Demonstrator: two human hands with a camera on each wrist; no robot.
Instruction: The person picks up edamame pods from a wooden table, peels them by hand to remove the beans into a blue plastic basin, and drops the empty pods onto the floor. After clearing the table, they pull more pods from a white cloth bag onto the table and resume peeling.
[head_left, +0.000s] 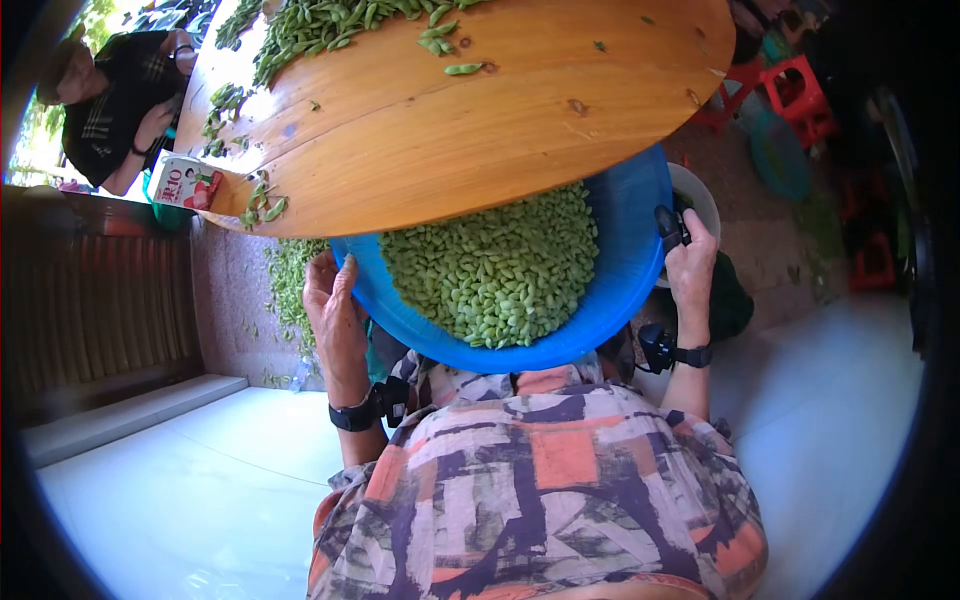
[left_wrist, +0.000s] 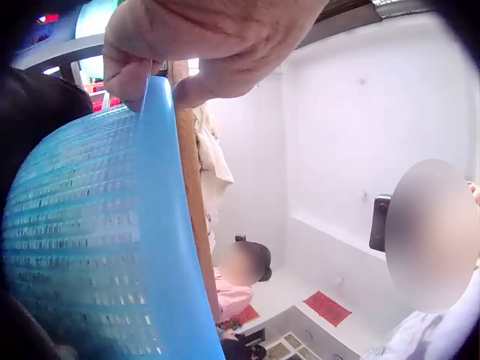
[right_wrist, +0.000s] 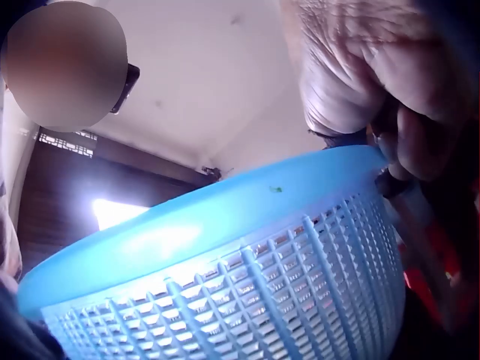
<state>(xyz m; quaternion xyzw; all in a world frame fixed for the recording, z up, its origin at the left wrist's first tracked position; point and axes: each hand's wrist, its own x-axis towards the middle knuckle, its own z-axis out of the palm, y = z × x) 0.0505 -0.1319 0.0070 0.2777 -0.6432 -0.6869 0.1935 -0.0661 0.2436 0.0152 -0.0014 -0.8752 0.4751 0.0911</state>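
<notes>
A blue plastic basket with latticed sides is held in front of the lap, its far part hidden under the table edge. Shelled green beans are heaped inside it. My left hand grips the rim on the left, and the left wrist view shows the fingers and thumb pinching the basket's rim. On the opposite side my right hand holds the rim, with dark covers on some fingers. The right wrist view shows this hand curled at the end of the rim.
A round wooden table overhangs the basket, carrying green pods and a small drink carton. More green pieces lie on the floor at left. A pale bowl and red stools stand at right. Another person sits at far left.
</notes>
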